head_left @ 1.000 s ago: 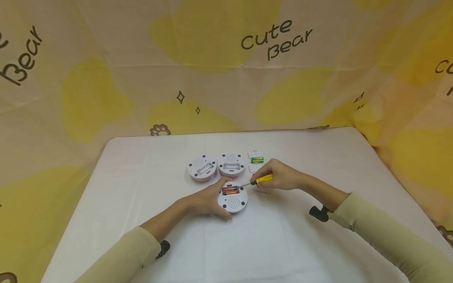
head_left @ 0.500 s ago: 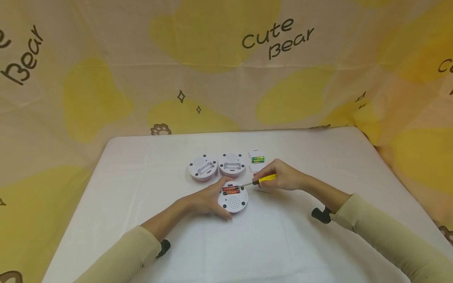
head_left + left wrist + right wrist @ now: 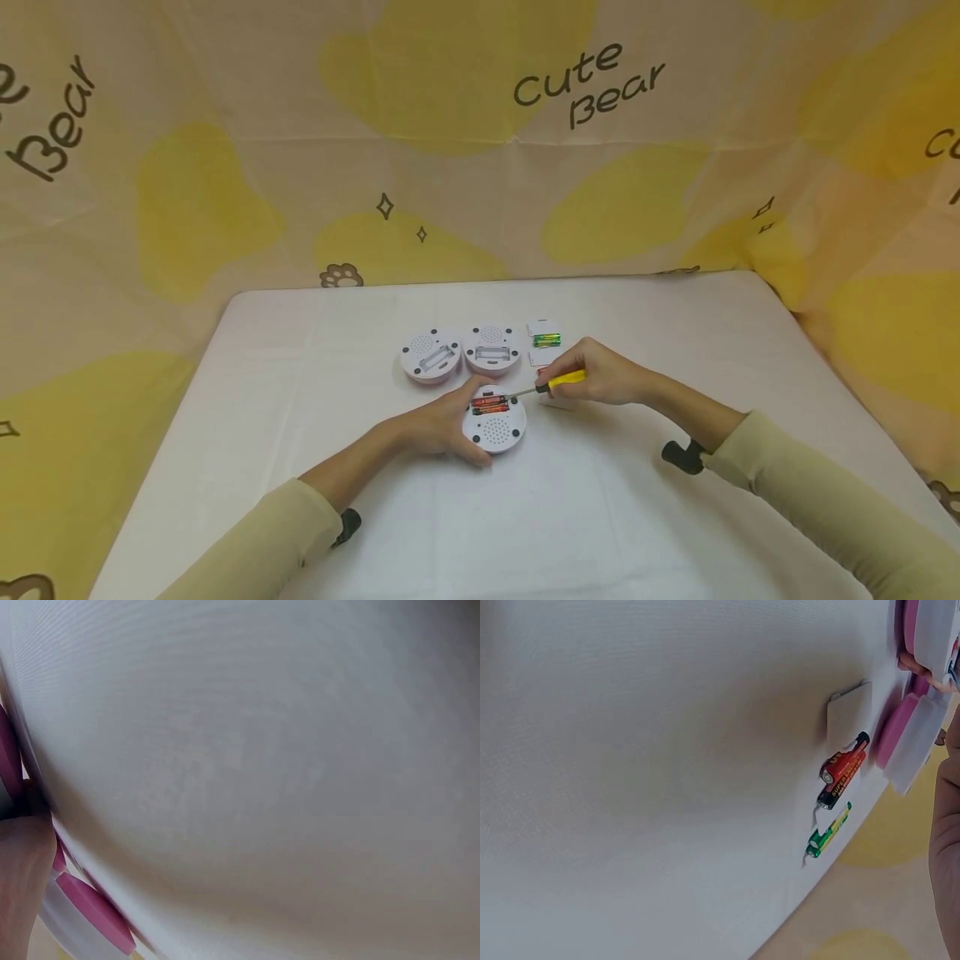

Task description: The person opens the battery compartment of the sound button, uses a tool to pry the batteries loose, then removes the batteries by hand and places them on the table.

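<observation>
My left hand (image 3: 438,427) grips a round white device (image 3: 498,433) by its left side, thumb at the near edge and fingers at the far edge. Speaker holes and dark feet show on its upturned face. Two red batteries (image 3: 490,405) lie side by side in its open compartment. From the right, my right hand (image 3: 603,372) holds a yellow-handled screwdriver (image 3: 566,378). Its metal shaft reaches the right end of those batteries; whether the tip touches one is too small to tell. The left wrist view mostly shows white tablecloth, with part of the hand (image 3: 22,877) at the left edge.
Two similar devices (image 3: 431,356) (image 3: 491,350) stand behind, their battery compartments empty. To their right are green batteries (image 3: 547,340) and white covers (image 3: 542,357). More red batteries (image 3: 843,776) lie there, mostly behind my right hand in the head view. A patterned cloth (image 3: 480,167) hangs behind the table.
The right hand and screwdriver have shifted very slightly to the right. The left hand keeps its grip on the device, and the batteries in it look the same.
</observation>
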`<state>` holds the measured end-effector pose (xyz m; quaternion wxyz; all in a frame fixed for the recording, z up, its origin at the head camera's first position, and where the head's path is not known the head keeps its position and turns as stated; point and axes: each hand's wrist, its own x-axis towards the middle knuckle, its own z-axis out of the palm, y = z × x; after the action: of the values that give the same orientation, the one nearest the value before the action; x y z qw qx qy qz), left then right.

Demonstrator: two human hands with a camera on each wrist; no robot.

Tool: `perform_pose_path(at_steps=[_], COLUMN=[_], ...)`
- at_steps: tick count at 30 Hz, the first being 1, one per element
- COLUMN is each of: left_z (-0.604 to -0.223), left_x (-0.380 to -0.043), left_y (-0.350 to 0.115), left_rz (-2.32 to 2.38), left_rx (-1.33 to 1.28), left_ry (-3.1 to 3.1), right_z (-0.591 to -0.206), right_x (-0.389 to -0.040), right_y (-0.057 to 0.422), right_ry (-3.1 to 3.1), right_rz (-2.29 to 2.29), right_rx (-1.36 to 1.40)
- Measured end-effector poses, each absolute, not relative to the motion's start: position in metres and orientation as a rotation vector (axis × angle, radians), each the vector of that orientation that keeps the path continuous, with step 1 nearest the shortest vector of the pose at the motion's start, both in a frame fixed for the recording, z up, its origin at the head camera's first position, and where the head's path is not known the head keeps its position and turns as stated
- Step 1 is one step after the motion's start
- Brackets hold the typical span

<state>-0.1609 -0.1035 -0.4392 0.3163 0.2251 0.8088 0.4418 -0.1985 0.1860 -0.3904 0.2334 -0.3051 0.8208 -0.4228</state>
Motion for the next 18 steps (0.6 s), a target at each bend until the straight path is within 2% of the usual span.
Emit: perform_pose_path(at_steps=[18], left_z=[-0.4371], left_x=[-0.1593], left_y=[-0.1029], left_rz=[1.158], left_rx=[0.592], left_ry=[2.135], right_z=[-0.3871], right_x=[-0.1979], right_y=[0.1881], right_ry=[2.262], right_rz=[-1.166], right_rx=[-0.848])
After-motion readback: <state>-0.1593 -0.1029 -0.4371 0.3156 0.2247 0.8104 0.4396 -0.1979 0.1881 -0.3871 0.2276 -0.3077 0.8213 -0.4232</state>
